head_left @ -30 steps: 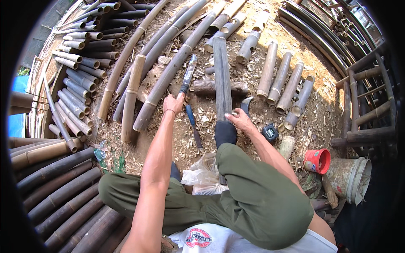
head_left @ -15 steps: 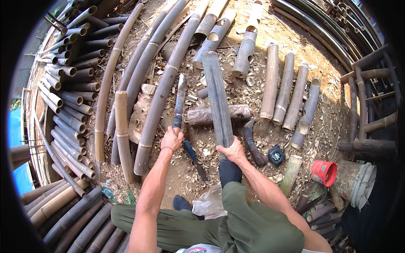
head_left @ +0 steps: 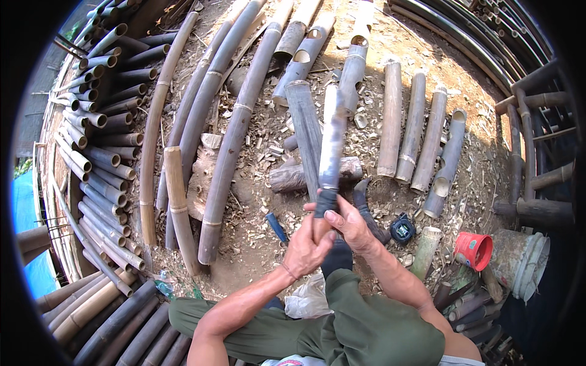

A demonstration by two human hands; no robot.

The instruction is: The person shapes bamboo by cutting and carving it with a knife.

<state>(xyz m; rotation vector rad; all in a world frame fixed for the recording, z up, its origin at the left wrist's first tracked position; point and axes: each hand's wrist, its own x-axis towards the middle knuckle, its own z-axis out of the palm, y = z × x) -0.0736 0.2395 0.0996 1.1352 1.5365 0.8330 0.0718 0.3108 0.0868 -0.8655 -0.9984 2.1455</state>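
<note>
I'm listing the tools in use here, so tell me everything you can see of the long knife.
The long knife has a pale, metallic-looking blade, too blurred to show its edge. Below it comes a dark, wrapped-looking section, then a brown, apparently wooden handle. The blade points away from the person. The left hand grips the handle; the right hand is beside the dark section, its grip unclear.

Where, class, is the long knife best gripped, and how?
Probably take the knife by its dark-wrapped handle, coming from the person's own side: that end points toward the person, with the left hand around its lower part, while the long blade points away.
</note>
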